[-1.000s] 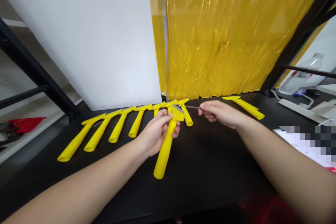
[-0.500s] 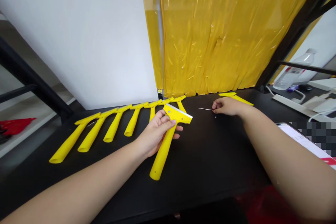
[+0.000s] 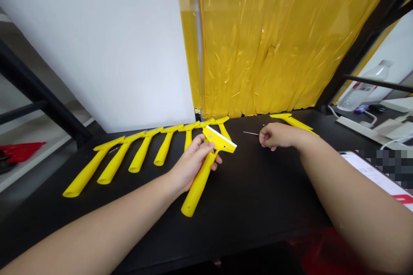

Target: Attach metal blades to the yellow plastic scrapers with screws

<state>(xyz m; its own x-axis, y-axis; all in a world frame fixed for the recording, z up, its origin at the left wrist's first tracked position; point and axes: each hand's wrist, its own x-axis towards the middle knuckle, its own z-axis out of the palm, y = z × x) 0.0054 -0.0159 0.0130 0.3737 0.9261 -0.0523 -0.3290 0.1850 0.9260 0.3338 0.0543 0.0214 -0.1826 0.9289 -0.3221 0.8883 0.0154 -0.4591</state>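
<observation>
Yellow plastic scraper [image 3: 196, 189], pale strip [image 3: 221, 135] along its head, is in my L hand [image 3: 191, 160], fingers clamped round the neck. It's at mid worktop [image 3: 251, 219], head toward the far edge, handle slanting to the near edge; can't tell if the butt touches down. My R hand [image 3: 274, 135] is nearer the far edge, R of centre, fingers pinched tight on a thin metal rod [image 3: 251, 133] sticking out L, tip well apart from the scraper; its other end's hidden. Similar scrapers [image 3: 142, 152] lie in a row along the far edge to the far L corner. Single scraper [image 3: 300, 124] lies just behind my R hand. Phone [image 3: 368, 167] w/ lit screen's near the R edge.
</observation>
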